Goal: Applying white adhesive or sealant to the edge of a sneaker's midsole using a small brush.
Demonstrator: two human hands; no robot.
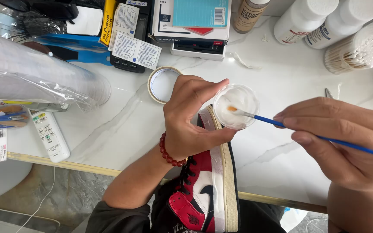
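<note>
The left hand (191,116) sits at the centre of the view, clenched around a small clear cup (237,106) pinched between thumb and fingers, and resting on the red, white and black sneaker (208,190) that stands on its side below it, sole edge to the right; a red bead bracelet (170,154) circles that wrist at 7 o'clock of the hand; the cup is just at 3 o'clock of the hand, above the sneaker's toe, with a whitish film inside. The right hand (342,138) comes in from 3 o'clock, fingers closed on a thin blue paintbrush (281,124); the brush tip, orange-tinted, lies inside the cup, touching its bottom; the handle runs out past the hand toward 4 o'clock. All of this is over a white marbled worktop (281,77); a roll of tape (162,84) lies flat at 11 o'clock of the left hand, just beside it; at 9 o'clock, well apart, a white remote control (50,136); at 1 o'clock a round tub of cotton swabs (359,49) and white plastic bottles (303,19) beside it; at 12 o'clock a stack of boxes (195,26); at 10 o'clock a clear plastic bag (35,77).
</note>
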